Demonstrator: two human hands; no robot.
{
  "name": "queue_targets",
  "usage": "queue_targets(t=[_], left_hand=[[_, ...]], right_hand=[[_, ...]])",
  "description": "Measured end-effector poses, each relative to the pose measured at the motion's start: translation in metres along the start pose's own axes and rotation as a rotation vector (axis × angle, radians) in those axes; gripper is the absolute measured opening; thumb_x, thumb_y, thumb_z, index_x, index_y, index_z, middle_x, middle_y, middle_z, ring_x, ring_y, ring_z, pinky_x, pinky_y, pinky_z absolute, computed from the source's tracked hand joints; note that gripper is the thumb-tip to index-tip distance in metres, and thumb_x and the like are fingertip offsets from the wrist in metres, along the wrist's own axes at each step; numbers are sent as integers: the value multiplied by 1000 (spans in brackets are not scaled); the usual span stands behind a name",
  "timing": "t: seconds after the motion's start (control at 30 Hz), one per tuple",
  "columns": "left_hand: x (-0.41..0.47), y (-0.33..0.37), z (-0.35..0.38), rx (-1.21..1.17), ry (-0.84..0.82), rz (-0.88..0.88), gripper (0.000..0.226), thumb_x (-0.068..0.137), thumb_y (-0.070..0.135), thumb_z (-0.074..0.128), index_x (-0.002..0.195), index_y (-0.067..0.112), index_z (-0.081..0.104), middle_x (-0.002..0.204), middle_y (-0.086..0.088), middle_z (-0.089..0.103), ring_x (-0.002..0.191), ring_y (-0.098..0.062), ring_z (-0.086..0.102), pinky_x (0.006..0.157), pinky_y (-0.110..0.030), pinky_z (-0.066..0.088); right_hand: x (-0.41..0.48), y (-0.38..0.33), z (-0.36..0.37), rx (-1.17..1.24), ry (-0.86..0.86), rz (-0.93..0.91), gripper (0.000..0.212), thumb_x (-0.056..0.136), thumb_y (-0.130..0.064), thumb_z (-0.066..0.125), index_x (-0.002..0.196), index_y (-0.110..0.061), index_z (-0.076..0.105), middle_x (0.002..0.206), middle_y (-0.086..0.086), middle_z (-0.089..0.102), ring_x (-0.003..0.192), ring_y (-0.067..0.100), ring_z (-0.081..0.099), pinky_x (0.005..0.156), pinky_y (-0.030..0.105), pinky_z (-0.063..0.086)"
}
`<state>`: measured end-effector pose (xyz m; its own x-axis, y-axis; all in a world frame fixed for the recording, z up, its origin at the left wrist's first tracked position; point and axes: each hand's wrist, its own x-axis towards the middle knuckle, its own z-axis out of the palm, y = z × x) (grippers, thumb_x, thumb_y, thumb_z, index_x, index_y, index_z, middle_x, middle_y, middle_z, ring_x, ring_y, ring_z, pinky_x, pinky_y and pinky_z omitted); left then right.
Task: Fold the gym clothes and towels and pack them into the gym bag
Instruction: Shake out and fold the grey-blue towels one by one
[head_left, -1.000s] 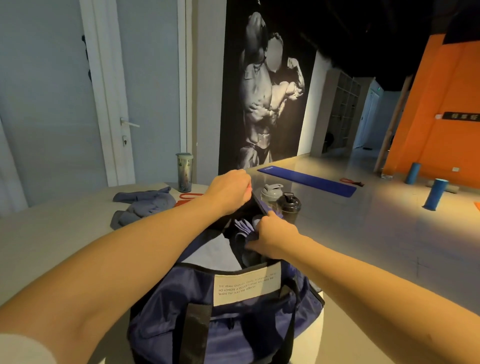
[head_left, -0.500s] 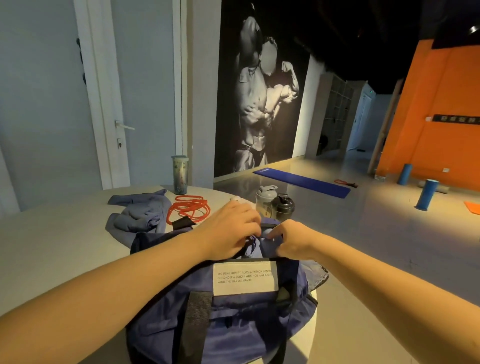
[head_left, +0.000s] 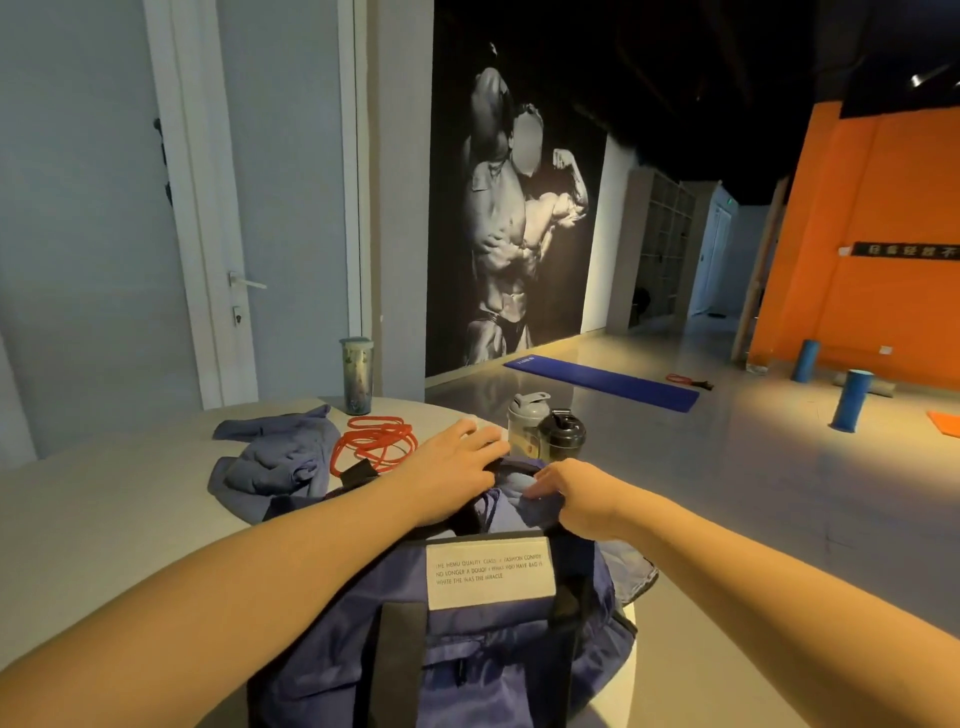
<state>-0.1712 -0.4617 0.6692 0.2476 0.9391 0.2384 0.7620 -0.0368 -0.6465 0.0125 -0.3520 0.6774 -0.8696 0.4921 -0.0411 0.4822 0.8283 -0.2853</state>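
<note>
The gym bag (head_left: 483, 660), dark blue with black straps and a white label (head_left: 488, 571), stands at the lower centre of the frame, on the near edge of a pale round table (head_left: 104, 519). Its top is open, and a light blue cloth (head_left: 511, 496) lies in the opening.

The left hand (head_left: 452, 467) lies on the far rim of the bag, just above the centre of the frame. Its fingers are almost straight and a little spread, and they hold nothing. The right hand (head_left: 576, 499) is beside it, to the right, with bent fingers on the light blue cloth. The fingertips are partly hidden, so I cannot tell if they grip the cloth or only press on it.

To the left of the bag, a crumpled grey-blue garment (head_left: 275, 457) lies on the table, not folded. A red band (head_left: 374, 441) lies in loops just right of it. Behind them, a tall tumbler (head_left: 357, 376) stands upright. Two shaker bottles, one pale (head_left: 524, 421) and one dark (head_left: 561, 434), stand touching each other just beyond the bag. On the floor at the right centre, a blue mat (head_left: 602, 382) is spread flat.
</note>
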Motion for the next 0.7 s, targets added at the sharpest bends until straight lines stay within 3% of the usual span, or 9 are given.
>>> queue_targets(t=[0.13,0.2,0.3,0.37,0.43,0.5,0.53,0.63,0.7], left_hand=[[-8,-6,-1,-105,-179,8,44,96,31,67,139,27,60,165,-2,24,149,-27,20,120,-41,21],[-11,-13,-12,-249,-278,-20,46,94,30,69,139,29,59,165,0,21,147,-28,20,121,-45,23],[-16,-16,-27,-474,-143,-84,27,96,28,62,121,36,70,162,9,28,148,-19,14,122,-48,18],[-22,-6,-40,-639,-37,-102,23,99,32,56,115,34,72,148,10,47,139,-10,30,119,-42,27],[-30,10,-52,-797,-92,-67,31,101,50,48,99,31,72,113,9,65,106,-7,54,98,-40,47],[-39,26,-57,-815,-290,-50,58,97,71,34,80,26,66,81,2,62,75,-16,56,72,-42,49],[-43,34,-58,-763,-371,-55,63,95,76,31,77,25,63,77,-2,60,71,-20,54,65,-40,46],[-47,46,-56,-644,-376,-91,48,95,69,45,75,25,54,75,1,55,68,-17,49,61,-38,39],[-48,48,-62,-680,-297,-137,33,95,61,53,81,31,49,76,11,47,68,-9,44,62,-32,35]], right_hand=[[-4,8,4,-101,-29,-26,29,101,-21,58,127,-25,70,124,2,65,112,22,59,85,24,43],[-6,5,6,-211,61,-60,28,100,-23,61,124,-29,72,122,0,58,111,21,54,85,25,46],[-19,-4,6,-243,276,-168,22,101,-33,58,112,-26,75,112,-3,56,102,16,52,82,30,52],[-31,-4,10,-92,232,-227,32,103,-43,49,105,-22,74,101,-2,62,90,14,57,79,34,53],[-38,1,16,-37,64,-185,45,101,-58,41,107,-24,71,99,-1,66,89,14,60,83,36,54],[-41,9,21,-63,-79,-100,56,98,-69,36,118,-28,68,111,-2,69,97,15,62,93,37,53],[-40,11,22,-71,-98,-80,57,98,-69,36,120,-27,68,113,-1,69,99,15,63,95,37,53],[-36,7,17,-24,87,-142,45,101,-58,41,108,-26,71,102,-1,70,93,14,63,88,36,55],[-29,5,18,-87,241,-217,44,102,-55,40,117,-27,70,118,-4,68,109,11,58,96,38,51]])
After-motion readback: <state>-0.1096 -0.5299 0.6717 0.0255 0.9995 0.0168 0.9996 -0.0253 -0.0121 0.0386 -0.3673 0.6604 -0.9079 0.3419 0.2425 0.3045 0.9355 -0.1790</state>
